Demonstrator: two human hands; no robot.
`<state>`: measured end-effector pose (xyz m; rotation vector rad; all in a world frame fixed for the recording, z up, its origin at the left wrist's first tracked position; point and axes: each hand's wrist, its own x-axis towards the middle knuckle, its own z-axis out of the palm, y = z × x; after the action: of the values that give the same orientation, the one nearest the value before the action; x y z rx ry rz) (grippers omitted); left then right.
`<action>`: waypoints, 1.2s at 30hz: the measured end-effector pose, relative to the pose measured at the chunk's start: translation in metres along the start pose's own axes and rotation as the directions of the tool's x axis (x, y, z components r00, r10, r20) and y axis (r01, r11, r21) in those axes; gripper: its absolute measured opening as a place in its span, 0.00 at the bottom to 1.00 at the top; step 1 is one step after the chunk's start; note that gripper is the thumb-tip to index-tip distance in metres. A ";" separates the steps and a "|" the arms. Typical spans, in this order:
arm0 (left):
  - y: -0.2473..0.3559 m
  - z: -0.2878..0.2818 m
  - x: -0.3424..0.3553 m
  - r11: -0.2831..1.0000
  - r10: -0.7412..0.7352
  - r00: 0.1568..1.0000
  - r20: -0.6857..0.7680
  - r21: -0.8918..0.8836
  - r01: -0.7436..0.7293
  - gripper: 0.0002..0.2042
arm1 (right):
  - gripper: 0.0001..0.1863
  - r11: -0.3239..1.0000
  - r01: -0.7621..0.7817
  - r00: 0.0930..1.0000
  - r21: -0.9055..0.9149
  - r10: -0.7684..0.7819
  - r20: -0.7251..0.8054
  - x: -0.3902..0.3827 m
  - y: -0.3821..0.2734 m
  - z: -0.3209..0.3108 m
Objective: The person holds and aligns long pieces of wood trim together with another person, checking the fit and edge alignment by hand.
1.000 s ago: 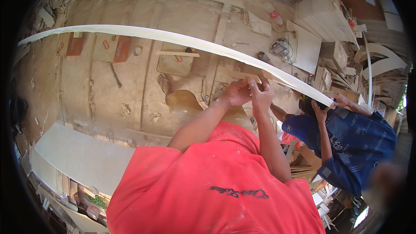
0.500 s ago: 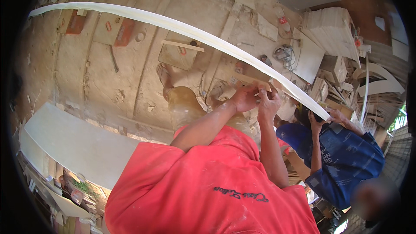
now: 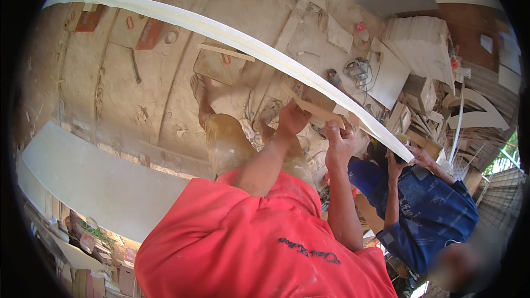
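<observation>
Steadying the long white curved strip (image 3: 237, 36), a small wooden block (image 3: 317, 111) is held by both hands' grips, left hand (image 3: 292, 118) and right hand (image 3: 339, 143), and is best kept flat against it.

Below me, a dusty floor (image 3: 138, 105) scattered with offcuts. A pale flat panel (image 3: 94, 182) lies to my left. White boards (image 3: 419, 38) are stacked far right; beside them, possibly a power tool (image 3: 358, 69).
</observation>
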<state>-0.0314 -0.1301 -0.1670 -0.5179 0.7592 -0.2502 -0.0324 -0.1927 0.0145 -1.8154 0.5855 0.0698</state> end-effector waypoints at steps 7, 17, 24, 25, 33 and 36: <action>0.044 0.023 -0.045 0.991 -0.006 0.998 0.068 0.130 -0.003 0.13 | 0.13 0.929 -0.177 0.984 0.324 0.155 0.092 0.003 0.007 -0.014; 0.063 0.074 -0.075 0.893 0.255 0.967 -0.005 0.385 -0.233 0.08 | 0.11 0.840 -0.219 0.971 0.496 0.136 0.199 0.007 -0.003 -0.012; 0.051 0.103 -0.088 0.823 0.418 0.909 -0.001 0.425 -0.378 0.17 | 0.11 0.794 -0.262 0.958 0.548 0.146 0.245 0.010 -0.010 -0.013; 0.050 0.107 -0.090 0.813 0.423 0.906 0.015 0.434 -0.388 0.18 | 0.11 0.790 -0.265 0.958 0.553 0.150 0.245 0.010 -0.009 -0.013; 0.046 0.124 -0.105 0.757 0.458 0.878 0.135 0.458 -0.466 0.20 | 0.12 0.760 -0.287 0.948 0.583 0.139 0.286 0.013 -0.008 -0.015; 0.048 0.128 -0.114 0.758 0.423 0.886 0.188 0.462 -0.460 0.17 | 0.11 0.744 -0.287 0.950 0.603 0.140 0.280 0.012 -0.007 -0.014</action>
<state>-0.0196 0.0009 -0.0474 0.1542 0.6911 0.0248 -0.0223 -0.2081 0.0213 -1.0470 0.5715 0.1998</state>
